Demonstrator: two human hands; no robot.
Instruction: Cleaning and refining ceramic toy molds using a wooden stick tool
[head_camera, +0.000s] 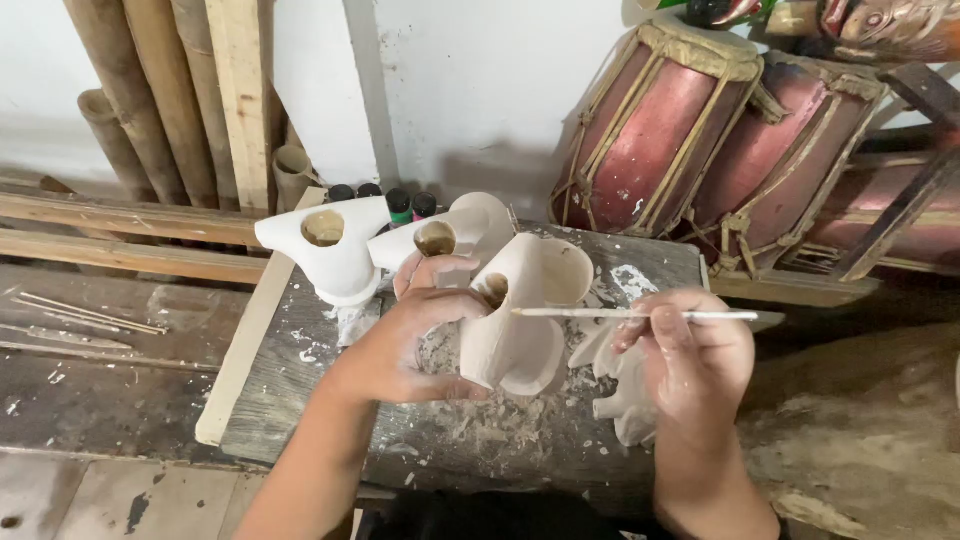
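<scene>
- The white carved piece (520, 320) you are working on sits above the middle of the tabletop (480, 440), tilted, its hollow openings facing up and toward the wall.
- Your left hand (415, 335) has hold of it from the left side — fingers (445, 300) wrapped around its flank, thumb underneath near the base.
- Your right hand (690, 360) is pinched shut on a thin white stick (640, 314), lying nearly level, its tip touching the piece just beside the small dark hole.
- Below your right hand lies a second white carved form (625, 400), partly hidden by your fingers; whether the hand touches it cannot be told.
- The tabletop is rough grey wood, smeared with white dust and chips around the piece.
- Behind the piece stand two more white hollowed carvings (335, 250) — one at the left, one just beside it toward the centre.
- Small dark-capped bottles (400, 205) stand in a row behind those carvings, against the wall.
- Two red drums (720, 140) with cord lacing lean at the right rear.
- Bamboo poles (130, 100) and a timber plank stand upright at the left rear.
- Thin sticks (80, 312) lie on the low boards at the far left, well apart from your hands.
</scene>
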